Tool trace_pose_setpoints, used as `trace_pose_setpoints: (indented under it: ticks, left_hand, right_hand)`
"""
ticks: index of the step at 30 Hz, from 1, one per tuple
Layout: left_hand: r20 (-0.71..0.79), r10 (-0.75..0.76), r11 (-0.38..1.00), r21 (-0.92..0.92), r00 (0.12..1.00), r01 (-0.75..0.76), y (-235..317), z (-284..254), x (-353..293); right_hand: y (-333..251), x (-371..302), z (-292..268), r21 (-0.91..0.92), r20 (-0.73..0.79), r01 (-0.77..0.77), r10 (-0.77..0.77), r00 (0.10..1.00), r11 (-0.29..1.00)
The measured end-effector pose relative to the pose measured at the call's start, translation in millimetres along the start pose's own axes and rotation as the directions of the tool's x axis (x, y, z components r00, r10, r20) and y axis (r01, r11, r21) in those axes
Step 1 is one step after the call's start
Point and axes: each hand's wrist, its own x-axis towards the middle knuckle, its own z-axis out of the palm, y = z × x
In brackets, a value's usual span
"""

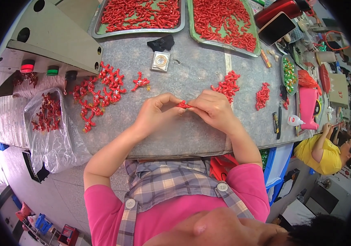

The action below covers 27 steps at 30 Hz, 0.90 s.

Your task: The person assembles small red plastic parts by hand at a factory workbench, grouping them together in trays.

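Both my hands meet over the near middle of the grey table around a small red plastic figure piece (183, 105). My left hand (158, 111) pinches one end of it between thumb and fingers. My right hand (213, 107) grips the other end, its fingertips hiding part of the piece. Left of my hands lies a single red figure (140, 81), beside a loose heap of red figures with silvery middles (105, 91). Just beyond my right hand is a pile of small red pieces (228, 86), with a smaller pile (262, 96) farther right.
Two metal trays of red pieces (97, 33) (208, 41) stand at the back. A machine with red and green buttons (52, 70) fills the left, above a clear plastic bag (67, 143). A phone (276, 28), a small white bottle (295, 120) and a co-worker in yellow (306, 151) are at right.
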Motion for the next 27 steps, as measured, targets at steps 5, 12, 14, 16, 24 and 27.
trace_pose_setpoints:
  ticks: [5, 12, 14, 16, 24, 27]
  left_hand:
    - [0.005, -0.009, 1.000, -0.028, 1.000, 0.009, 0, 1, 0]
    - [0.001, 0.006, 1.000, -0.031, 1.000, -0.006, 0, 2, 1]
    - [0.008, -0.007, 1.000, 0.001, 1.000, 0.007, 6, 1, 0]
    - [0.014, -0.017, 0.999, 0.031, 1.000, 0.016, 8, -1, 1]
    - [-0.053, 0.368, 0.866, 0.383, 0.928, -0.321, 16, -15, 5]
    - [-0.129, 0.346, 0.877, 0.396, 0.929, -0.272, 15, -23, 4]
  right_hand:
    - [0, 0, 0, 0.021, -0.041, 0.030, -0.029, 0.999, 0.999]
    - [-1, 0, -1, 0.019, -0.044, 0.031, -0.031, 0.999, 0.999]
    - [-2, 1, -2, -0.004, -0.026, 0.014, -0.014, 1.000, 1.000]
    - [-2, 3, -3, -0.010, -0.032, 0.017, -0.017, 0.999, 1.000]
    - [-4, 26, -8, -0.093, -0.011, 0.095, -0.096, 0.995, 0.991]
    - [-4, 40, -5, -0.096, -0.011, 0.133, -0.135, 0.991, 0.986]
